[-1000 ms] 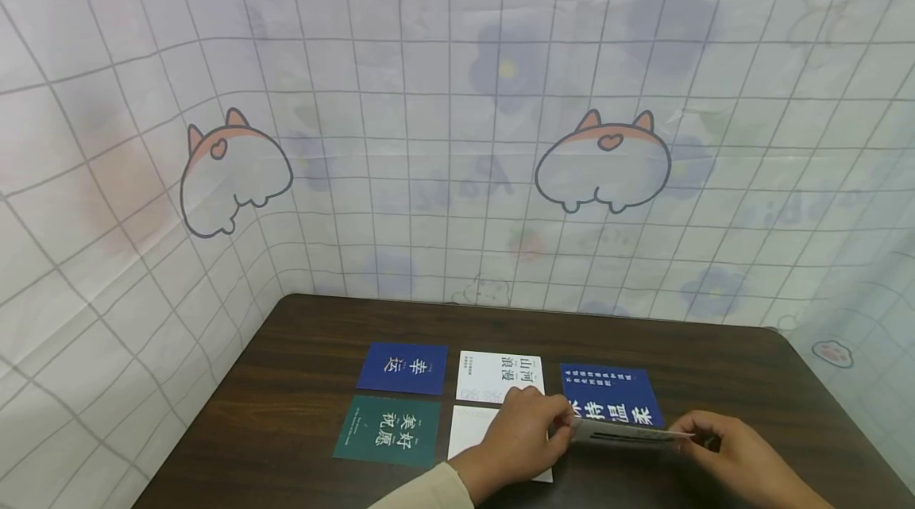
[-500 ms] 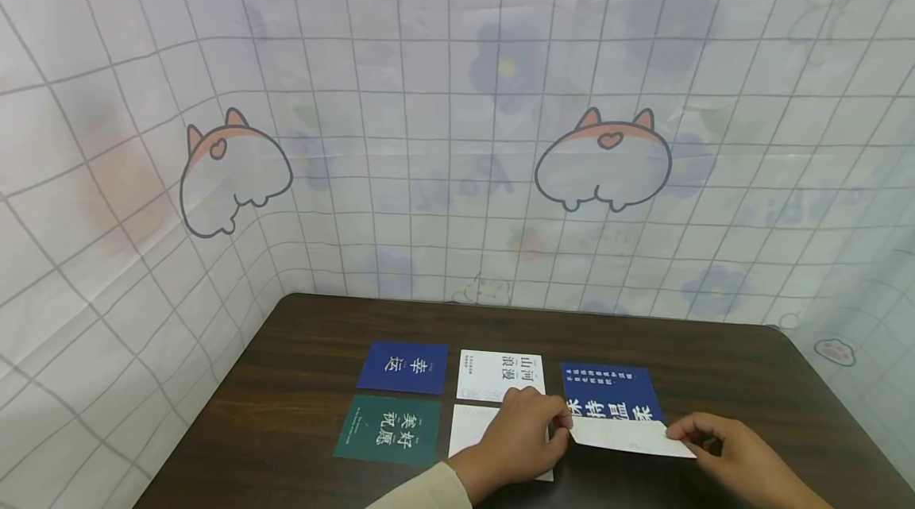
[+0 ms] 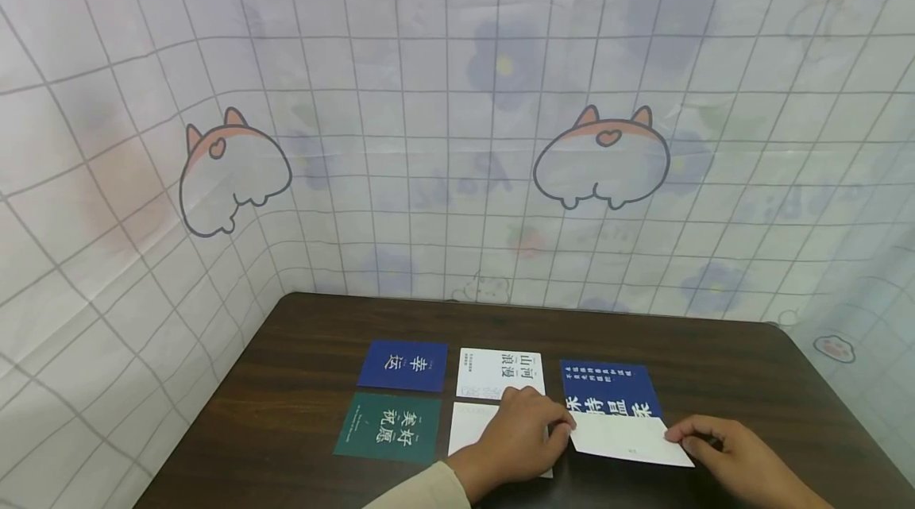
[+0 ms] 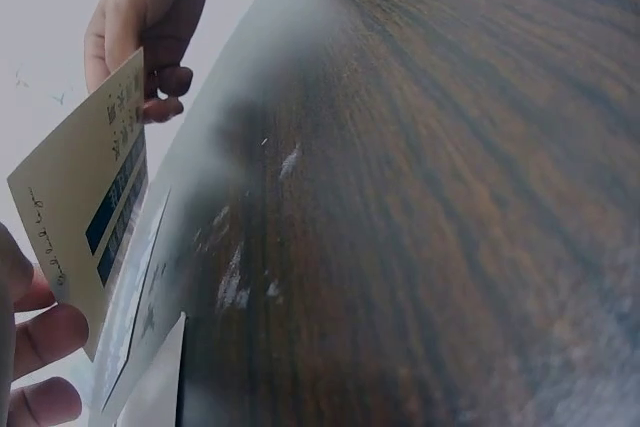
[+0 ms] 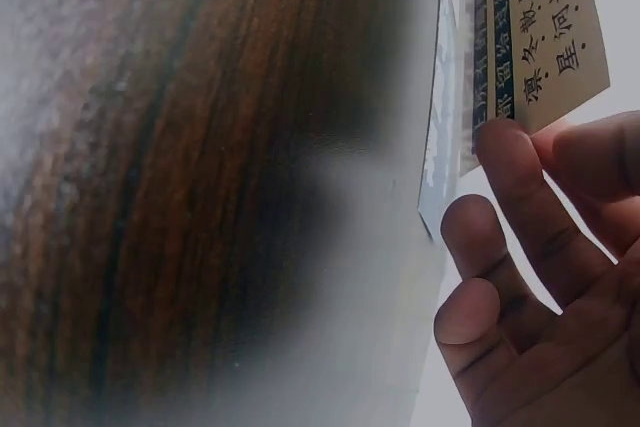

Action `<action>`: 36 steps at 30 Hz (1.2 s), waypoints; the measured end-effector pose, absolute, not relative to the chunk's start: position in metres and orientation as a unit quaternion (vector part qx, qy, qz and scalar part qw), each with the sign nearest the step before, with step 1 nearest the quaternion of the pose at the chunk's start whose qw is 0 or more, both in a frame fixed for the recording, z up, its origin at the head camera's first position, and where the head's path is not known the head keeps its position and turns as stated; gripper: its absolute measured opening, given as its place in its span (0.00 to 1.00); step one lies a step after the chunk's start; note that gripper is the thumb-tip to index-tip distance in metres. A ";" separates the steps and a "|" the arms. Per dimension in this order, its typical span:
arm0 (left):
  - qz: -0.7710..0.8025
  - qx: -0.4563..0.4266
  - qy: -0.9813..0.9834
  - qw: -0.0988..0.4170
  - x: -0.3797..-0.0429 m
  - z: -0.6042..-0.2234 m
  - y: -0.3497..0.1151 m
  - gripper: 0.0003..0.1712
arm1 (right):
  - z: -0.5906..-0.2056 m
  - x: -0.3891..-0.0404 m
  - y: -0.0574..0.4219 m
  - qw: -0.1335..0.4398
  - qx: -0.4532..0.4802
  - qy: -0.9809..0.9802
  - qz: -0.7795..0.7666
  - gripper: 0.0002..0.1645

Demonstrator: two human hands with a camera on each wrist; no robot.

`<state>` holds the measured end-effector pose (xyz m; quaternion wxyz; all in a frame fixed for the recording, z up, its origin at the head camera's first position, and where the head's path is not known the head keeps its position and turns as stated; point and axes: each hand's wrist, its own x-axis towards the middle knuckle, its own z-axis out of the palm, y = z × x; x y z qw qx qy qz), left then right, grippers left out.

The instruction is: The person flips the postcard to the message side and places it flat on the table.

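Held between both hands is a postcard (image 3: 629,439), tilted, its blank white face showing in the head view. In the wrist views the other face of this postcard (image 4: 75,172) is cream, with dark bands and printed characters. My left hand (image 3: 518,433) pinches its left end. At the opposite end, my right hand (image 3: 732,449) pinches it between thumb and fingers. Behind it, a blue card (image 3: 608,383) with large white characters lies on the table, its near edge covered. A white card (image 3: 468,426) lies partly hidden under the left hand and wrist.
Further left on the dark wooden table (image 3: 236,429) lie a blue card (image 3: 403,354) and, nearer, a green card (image 3: 357,429). A white card with dark lettering (image 3: 486,370) is beyond the left hand. A grid-patterned curtain (image 3: 429,175) rises behind and along the sides.
The postcard has turned from nearly edge-on, so more of its white face shows toward the head camera. Both hands keep their hold almost in place; the other cards have not moved.
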<state>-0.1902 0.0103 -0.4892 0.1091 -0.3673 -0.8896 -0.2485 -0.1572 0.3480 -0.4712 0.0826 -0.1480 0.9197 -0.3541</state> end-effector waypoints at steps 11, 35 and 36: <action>-0.230 -0.371 -0.895 0.092 -0.189 -0.493 0.011 0.09 | -0.478 -0.160 0.345 0.105 -0.138 0.927 -0.332 0.12; -0.168 -0.374 -0.908 0.080 -0.187 -0.496 0.014 0.07 | -0.482 -0.163 0.342 0.134 -0.174 0.925 -0.311 0.14; -0.167 -0.374 -0.909 0.079 -0.186 -0.495 0.014 0.07 | -0.482 -0.163 0.342 0.134 -0.175 0.924 -0.311 0.14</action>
